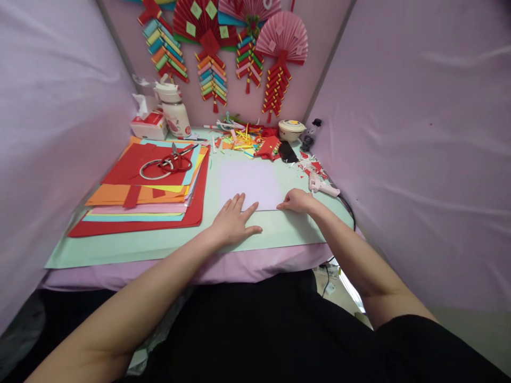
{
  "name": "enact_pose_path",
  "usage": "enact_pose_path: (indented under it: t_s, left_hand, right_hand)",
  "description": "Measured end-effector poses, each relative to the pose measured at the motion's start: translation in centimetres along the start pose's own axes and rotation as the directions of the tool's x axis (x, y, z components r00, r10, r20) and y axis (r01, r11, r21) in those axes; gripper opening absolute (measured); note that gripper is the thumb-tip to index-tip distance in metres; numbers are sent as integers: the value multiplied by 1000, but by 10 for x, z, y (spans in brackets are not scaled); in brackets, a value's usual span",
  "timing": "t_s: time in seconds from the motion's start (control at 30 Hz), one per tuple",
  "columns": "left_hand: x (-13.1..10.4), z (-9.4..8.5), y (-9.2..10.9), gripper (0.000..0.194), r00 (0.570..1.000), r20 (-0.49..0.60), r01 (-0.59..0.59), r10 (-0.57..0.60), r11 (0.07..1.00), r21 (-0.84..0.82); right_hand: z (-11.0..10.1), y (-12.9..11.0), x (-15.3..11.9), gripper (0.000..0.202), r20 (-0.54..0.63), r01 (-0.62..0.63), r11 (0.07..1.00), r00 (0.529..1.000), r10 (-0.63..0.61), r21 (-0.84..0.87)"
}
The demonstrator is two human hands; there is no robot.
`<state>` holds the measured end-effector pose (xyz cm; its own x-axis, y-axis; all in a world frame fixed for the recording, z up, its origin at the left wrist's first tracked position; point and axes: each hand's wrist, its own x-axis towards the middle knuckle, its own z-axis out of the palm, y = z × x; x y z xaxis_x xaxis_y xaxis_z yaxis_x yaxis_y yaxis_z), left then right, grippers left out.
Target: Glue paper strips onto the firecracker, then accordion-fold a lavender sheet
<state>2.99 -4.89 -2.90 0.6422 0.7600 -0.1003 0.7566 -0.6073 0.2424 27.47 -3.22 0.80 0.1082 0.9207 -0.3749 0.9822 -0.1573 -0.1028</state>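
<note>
A pale lilac sheet of paper (251, 181) lies flat on the mint-green table cover (139, 250). My left hand (236, 221) rests on the sheet's near left part, palm down with its fingers spread. At the near right corner of the sheet, my right hand (296, 202) has its thumb and fingers pinched together on the paper's edge. To the left is a stack of coloured paper (138, 213), with red-handled scissors (175, 161) and a ring-shaped roll (154, 169) on top.
A glue gun (322, 186) with a black cord lies at the right. Paper scraps (241, 139), a black phone-like slab (288, 152) and a lidded bowl (291, 129) are at the back. A tissue box (149, 126) and white jug (175, 114) stand back left. Paper fan decorations (282, 40) hang behind.
</note>
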Motion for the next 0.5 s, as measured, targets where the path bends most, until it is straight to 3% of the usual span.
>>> enact_pose_path:
  t_s: [0.3,0.5]
  left_hand:
    - [0,3,-2,84,1000,-17,-2,2,1000,25]
    - [-1,2,-2,84,1000,-13,0,0,1000,14]
  right_hand:
    - [4,2,1,36,5,-6,1000,1000,6,5]
    - [15,8,-4,41,-87,-28,999,996,31,28]
